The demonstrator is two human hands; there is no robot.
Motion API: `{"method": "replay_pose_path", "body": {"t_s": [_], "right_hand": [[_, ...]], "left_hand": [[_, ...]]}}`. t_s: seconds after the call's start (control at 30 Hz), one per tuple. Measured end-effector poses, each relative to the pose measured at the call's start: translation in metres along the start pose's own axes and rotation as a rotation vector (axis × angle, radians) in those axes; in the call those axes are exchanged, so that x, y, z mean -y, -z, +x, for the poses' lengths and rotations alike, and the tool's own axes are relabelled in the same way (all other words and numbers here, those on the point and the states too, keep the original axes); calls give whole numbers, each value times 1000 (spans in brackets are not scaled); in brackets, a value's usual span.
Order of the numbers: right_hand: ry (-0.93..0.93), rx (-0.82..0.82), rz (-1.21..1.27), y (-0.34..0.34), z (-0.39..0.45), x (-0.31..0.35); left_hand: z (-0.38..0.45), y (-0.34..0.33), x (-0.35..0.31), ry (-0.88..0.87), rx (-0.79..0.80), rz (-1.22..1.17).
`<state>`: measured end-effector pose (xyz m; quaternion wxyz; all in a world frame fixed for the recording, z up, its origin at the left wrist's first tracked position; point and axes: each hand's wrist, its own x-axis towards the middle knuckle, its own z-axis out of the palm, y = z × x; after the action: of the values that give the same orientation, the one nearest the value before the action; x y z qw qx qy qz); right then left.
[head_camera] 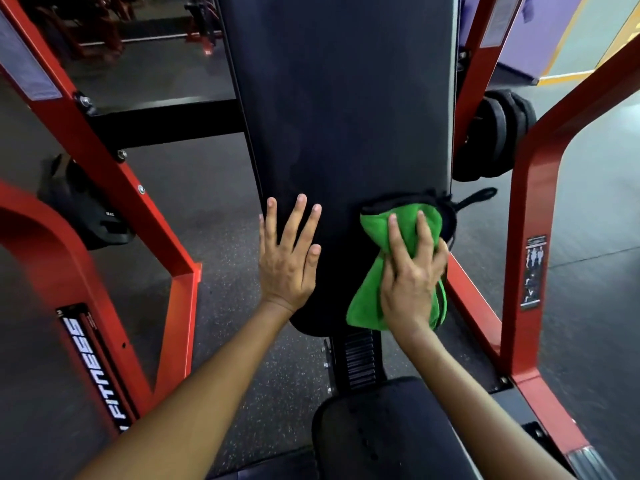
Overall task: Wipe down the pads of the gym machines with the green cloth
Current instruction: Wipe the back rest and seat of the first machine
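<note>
Our left hand (289, 258) lies flat on the left edge of the back pad (343, 116), fingers straight and spread, holding nothing; we judge it steadies us while we wipe. Our right hand (412, 271) presses the green cloth (374, 237) against the pad's lower right corner, fingers curled over the bunched middle to keep it from slipping. The cloth is bright green, black-edged, crumpled into 2 lobes. The seat pad (398, 431) sits below.

the back pad (343, 98) runs off the top edge. the right hand (412, 271) covers the middle of the cloth (375, 233). the seat pad (391, 427) is cut off at the bottom.
</note>
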<state>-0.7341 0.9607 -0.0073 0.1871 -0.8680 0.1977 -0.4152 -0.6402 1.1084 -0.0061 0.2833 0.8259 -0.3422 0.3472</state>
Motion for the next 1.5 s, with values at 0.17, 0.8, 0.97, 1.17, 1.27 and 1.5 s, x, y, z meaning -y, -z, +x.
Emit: {"method": "replay_pose_path", "body": {"t_s": [0.17, 0.8, 0.97, 1.17, 1.27, 1.5], "right_hand": [[326, 86, -126, -8, -53, 8], [267, 138, -64, 5, -54, -3], [91, 49, -29, -4, -26, 44], [693, 189, -211, -9, -76, 23], [760, 219, -214, 2, -57, 2], [506, 137, -155, 6, 12, 47]], "left_hand": [[-1, 0, 1, -13, -16, -33], [2, 24, -5, 35, 91, -58], [5, 34, -9, 68, 80, -99], [8, 44, -13, 92, 100, -148], [7, 49, -10, 67, 125, -157], [-29, 47, -26, 381, 21, -202]]}}
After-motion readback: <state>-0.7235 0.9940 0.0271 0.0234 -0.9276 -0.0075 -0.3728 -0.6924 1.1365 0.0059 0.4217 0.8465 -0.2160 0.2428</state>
